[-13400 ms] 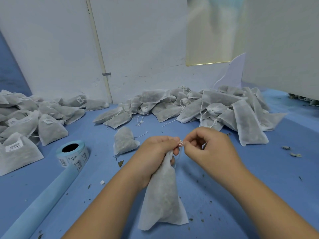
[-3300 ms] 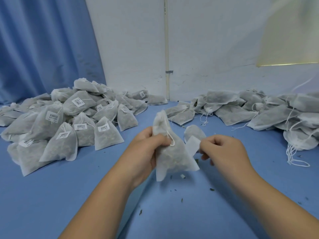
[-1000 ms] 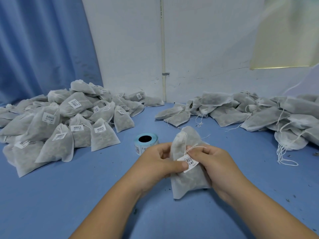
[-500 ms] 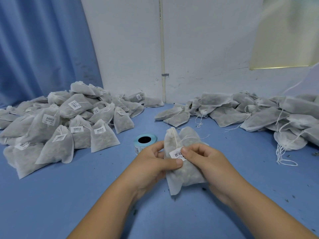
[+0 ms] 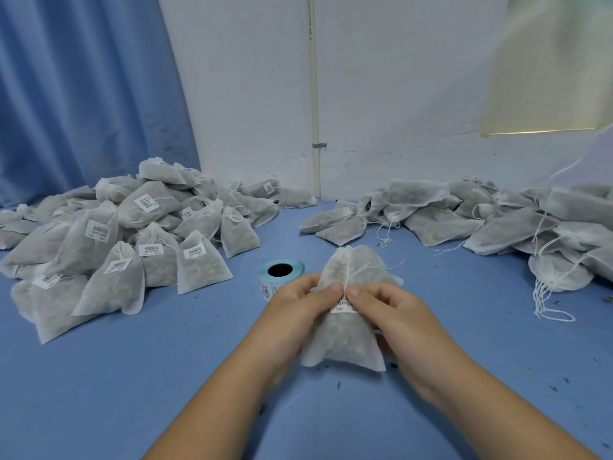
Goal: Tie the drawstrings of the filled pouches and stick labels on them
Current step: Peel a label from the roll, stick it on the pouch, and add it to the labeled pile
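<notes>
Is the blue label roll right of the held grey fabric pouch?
No, the blue label roll lies left of the grey fabric pouch.

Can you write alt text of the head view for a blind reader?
A left hand and right hand hold a filled grey fabric pouch, thumbs pressing a white barcode label onto it. Labelled pouches heap at left, unlabelled ones at right, a blue label roll between.

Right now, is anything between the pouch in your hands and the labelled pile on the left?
Yes: the label roll stands on the table just left of the pouch, on the line to the labelled pile. Lifted above it, the pouch should pass.
</notes>
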